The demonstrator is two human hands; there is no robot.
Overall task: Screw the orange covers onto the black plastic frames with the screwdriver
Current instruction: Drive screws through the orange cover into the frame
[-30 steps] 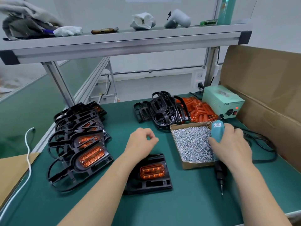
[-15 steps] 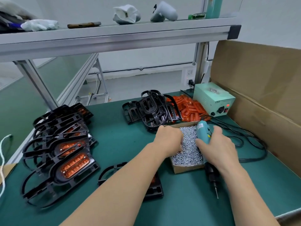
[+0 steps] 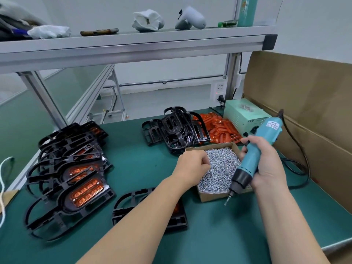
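Right hand [image 3: 266,164]: wrapped firmly round the teal body of the electric screwdriver [image 3: 255,155]. The tool is tilted, cord end up and to the right, and its bit points down and left over the near wall of the cardboard box [image 3: 213,196].

Left hand [image 3: 193,164]: fingers curled, knuckles up, fingertips down among the screws [image 3: 221,168] at the left side of the box. The fingertips are hidden, so it cannot be told whether a screw is pinched.

Work piece: one black frame [image 3: 177,222] lies flat on the green tabletop [image 3: 142,159], near the front edge, just left of the box. The left forearm crosses over it, so only a sliver of its orange cover [image 3: 176,207] shows.

Finished stock: an overlapping stack of frames with covers fitted [image 3: 76,180] sits at the left of the tabletop.

Unfitted stock: a pile of bare black frames [image 3: 175,130] lies behind the box, with a heap of loose orange covers [image 3: 219,128] touching it on the right.

Power unit [image 3: 243,115]: pale green, at the far right corner, beside the cardboard sheet [image 3: 304,111].
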